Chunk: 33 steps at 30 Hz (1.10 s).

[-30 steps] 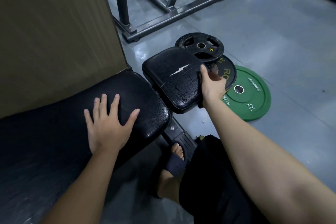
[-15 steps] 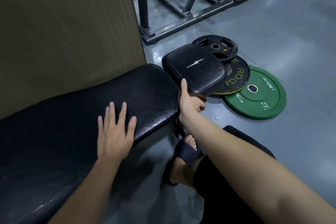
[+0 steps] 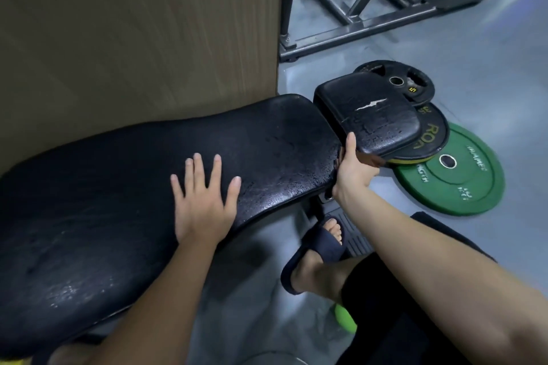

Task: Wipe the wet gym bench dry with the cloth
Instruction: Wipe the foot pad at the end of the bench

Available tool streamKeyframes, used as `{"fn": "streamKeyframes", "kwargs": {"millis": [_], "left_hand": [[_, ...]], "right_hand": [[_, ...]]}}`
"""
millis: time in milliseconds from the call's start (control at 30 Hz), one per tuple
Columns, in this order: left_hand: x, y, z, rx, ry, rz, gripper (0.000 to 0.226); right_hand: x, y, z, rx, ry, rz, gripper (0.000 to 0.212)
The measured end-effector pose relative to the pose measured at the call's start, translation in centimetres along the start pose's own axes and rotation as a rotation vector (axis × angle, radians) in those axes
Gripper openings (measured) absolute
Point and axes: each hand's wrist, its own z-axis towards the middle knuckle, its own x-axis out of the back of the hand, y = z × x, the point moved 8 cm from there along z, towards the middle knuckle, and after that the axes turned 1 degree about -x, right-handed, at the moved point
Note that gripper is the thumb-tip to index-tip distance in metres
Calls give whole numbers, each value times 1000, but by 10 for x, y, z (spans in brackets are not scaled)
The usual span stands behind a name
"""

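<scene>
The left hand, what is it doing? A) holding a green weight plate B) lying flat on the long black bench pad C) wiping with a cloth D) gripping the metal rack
B: the left hand lies flat with fingers spread on the bench pad, holding nothing; no cloth shows in it.

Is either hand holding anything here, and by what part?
Right hand grips the small seat pad at its near edge; left hand lies flat on the long bench pad.
</scene>
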Motion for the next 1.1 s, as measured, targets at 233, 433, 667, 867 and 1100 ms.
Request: {"fn": "streamKeyframes", "kwargs": {"millis": [233,433,667,867,1100], "left_hand": [[6,0,-3,9,-32,-83,83],[5,-6,-19,-36,-82,-113,77],[6,-28,-56,-132,-59,-70,72],[4,-28,-57,-114,-9,-28,72],[8,-26,-56,-132,18,-24,71]], "right_hand": [[0,25,-67,58,-73,-290,123],[-5,64,-102,-80,-186,-270,116],[27,63,-67,-3,-224,-352,129],[23,46,-42,49,-238,-58,65],[17,41,-65,-135,-23,-62,112]]}}
